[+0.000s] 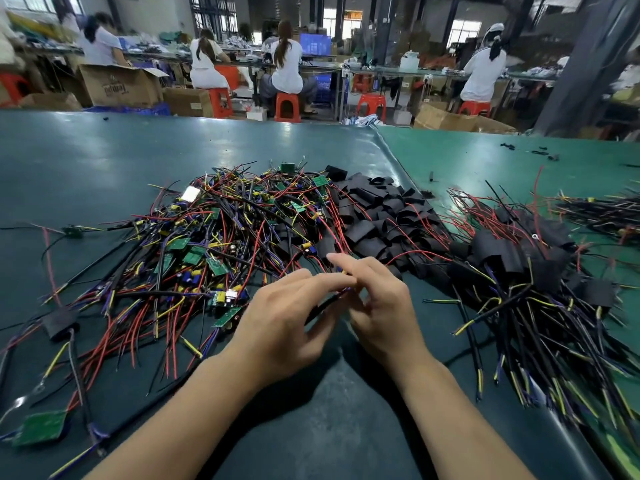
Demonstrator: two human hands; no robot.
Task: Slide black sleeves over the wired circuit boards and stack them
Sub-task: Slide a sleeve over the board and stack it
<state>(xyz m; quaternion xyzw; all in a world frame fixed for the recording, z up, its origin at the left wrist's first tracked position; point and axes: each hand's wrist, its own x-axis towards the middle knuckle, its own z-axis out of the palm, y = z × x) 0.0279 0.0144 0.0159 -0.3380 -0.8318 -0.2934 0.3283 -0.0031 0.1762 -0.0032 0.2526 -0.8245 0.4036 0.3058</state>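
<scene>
A tangled heap of green wired circuit boards (214, 233) with red, black and yellow leads covers the table's left half. Behind my hands lies a pile of loose black sleeves (384, 216). To the right is a stack of boards wearing black sleeves (519, 261), their wires trailing toward me. My left hand (287, 317) and my right hand (377, 299) meet in the middle above the table. Together they pinch a thin bundle of black and coloured wires (325, 304) between their fingertips. What hangs at the bundle's far end is hidden by my fingers.
The green table mat (311, 410) has a raised seam (401, 161) running back right. One sleeved board (60, 322) lies apart at the left, and a bare green board (41, 427) lies near the front left corner. Several seated people work at benches far behind.
</scene>
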